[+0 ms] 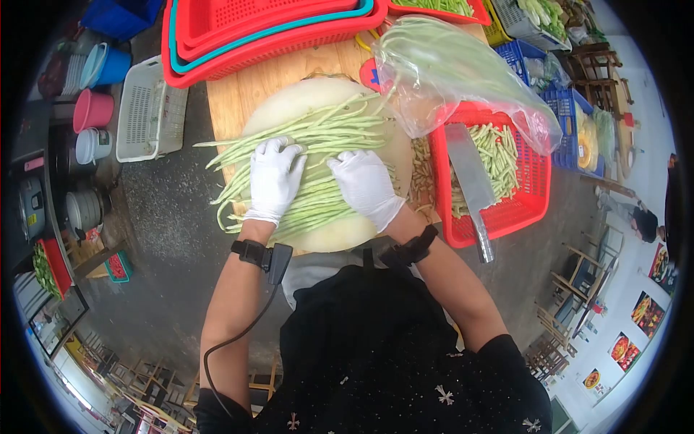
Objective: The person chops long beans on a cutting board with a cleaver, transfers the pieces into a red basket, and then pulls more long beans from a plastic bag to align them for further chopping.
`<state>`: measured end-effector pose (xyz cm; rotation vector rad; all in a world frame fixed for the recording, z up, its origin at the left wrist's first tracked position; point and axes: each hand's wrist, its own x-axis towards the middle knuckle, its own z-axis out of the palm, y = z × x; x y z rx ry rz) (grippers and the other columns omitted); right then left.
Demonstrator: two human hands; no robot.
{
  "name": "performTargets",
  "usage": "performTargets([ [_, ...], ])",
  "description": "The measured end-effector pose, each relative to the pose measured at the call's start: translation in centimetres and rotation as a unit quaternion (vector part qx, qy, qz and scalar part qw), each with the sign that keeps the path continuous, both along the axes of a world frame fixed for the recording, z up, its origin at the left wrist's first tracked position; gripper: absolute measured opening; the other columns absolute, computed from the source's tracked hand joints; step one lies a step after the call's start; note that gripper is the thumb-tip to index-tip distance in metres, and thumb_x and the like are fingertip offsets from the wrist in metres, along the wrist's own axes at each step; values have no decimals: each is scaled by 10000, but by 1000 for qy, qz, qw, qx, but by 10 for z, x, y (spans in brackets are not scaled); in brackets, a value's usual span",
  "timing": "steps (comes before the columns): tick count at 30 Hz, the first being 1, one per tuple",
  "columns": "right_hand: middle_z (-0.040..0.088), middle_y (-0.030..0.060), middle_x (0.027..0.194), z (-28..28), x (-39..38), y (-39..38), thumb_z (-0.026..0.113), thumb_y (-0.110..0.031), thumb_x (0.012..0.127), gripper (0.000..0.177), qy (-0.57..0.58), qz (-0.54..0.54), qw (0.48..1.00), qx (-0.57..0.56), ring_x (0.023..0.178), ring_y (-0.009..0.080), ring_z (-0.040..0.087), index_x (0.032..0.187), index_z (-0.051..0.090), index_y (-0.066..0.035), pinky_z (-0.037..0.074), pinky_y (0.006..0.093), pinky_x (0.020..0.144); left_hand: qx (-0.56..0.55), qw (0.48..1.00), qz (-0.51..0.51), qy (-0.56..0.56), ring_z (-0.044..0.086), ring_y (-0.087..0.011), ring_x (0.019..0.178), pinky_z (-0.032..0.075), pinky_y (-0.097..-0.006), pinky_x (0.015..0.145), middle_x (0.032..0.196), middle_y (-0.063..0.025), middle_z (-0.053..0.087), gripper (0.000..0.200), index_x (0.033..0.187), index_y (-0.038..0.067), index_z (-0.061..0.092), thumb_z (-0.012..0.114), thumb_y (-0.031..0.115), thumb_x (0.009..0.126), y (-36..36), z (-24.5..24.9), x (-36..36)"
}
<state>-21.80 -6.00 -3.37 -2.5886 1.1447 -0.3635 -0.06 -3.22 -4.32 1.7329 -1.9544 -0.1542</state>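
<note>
Long green beans (311, 205) lie side by side across a round, pale chopping board (289, 108) on a wooden table. My left hand (276, 177), in a white glove, curls its fingers round some beans at the left of the bundle. Also gloved, my right hand (366, 184) is closed over beans at the right side; its fingertips are partly hidden. Right of the board, a cleaver (470, 170) rests across a red basket (533, 173) holding cut bean pieces (497, 155). A clear plastic bag (448, 69) of long beans lies behind that basket.
Stacked red and teal baskets (275, 54) stand at the table's far left. A white crate (152, 108) sits on the floor to the left, near a pink bucket (93, 110). Bean scraps (422, 170) lie between board and basket. Blue crates (560, 108) stand at right.
</note>
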Motion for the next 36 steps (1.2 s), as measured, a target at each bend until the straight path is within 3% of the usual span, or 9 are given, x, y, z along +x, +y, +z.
performTargets([
  [2,710,85,888,-2,9,-2,647,-107,910,211,16,-3,1000,-11,867,289,716,1073,780,-91,533,445,763,54,993,32,99,683,-346,1050,542,-430,921,1077,-115,735,176,1047,84,789,847,115,884,-5,-6,2],
  [6,707,55,887,-7,23,-8,655,-151,906,132,127,-8,991,-25,864,249,722,1001,745,-134,528,403,768,55,994,29,91,694,-344,995,548,-425,899,995,-111,740,145,1012,71,786,841,93,879,-10,-2,-1],
  [12,702,68,901,-10,27,-20,663,-142,897,125,143,20,989,-14,877,265,726,994,741,-141,537,412,791,71,990,26,121,709,-323,907,560,-424,876,918,-98,742,97,958,53,772,828,64,880,-12,-1,0],
  [18,692,90,974,8,12,-14,653,-131,902,126,-4,2,999,33,973,316,689,999,731,-114,528,453,838,125,975,1,181,728,-325,941,558,-415,902,963,-113,784,99,972,76,799,824,104,881,-9,5,13],
  [21,678,128,991,13,9,-12,675,-144,954,108,-29,-5,997,65,990,358,654,1030,720,-83,512,469,853,62,985,12,160,749,-333,968,573,-415,914,1029,-148,805,145,1021,66,825,830,163,913,5,23,16],
  [24,682,123,1002,11,8,-10,682,-149,951,133,-46,9,997,62,985,358,646,1061,713,-82,510,470,859,232,956,25,177,776,-343,945,604,-411,874,1038,-182,814,263,1123,44,841,842,242,950,26,51,8],
  [28,698,118,1028,13,6,-11,688,-150,946,183,-43,14,998,43,983,349,646,1114,716,-80,509,470,854,181,959,14,216,773,-298,908,599,-373,851,1027,-165,818,245,1124,49,844,852,208,938,29,46,-4],
  [30,721,92,1046,16,7,-7,676,-139,933,224,-92,19,996,3,975,323,656,1142,739,-86,515,454,842,209,924,87,308,752,-253,860,588,-345,835,996,-146,816,229,1127,46,843,853,168,933,38,58,-10],
  [36,717,57,1011,15,-19,-12,642,-129,907,201,11,16,1000,-21,958,272,667,1088,727,-116,513,422,801,207,929,101,290,769,-207,926,580,-326,880,1028,-132,828,210,1129,35,838,842,131,942,62,69,1],
])
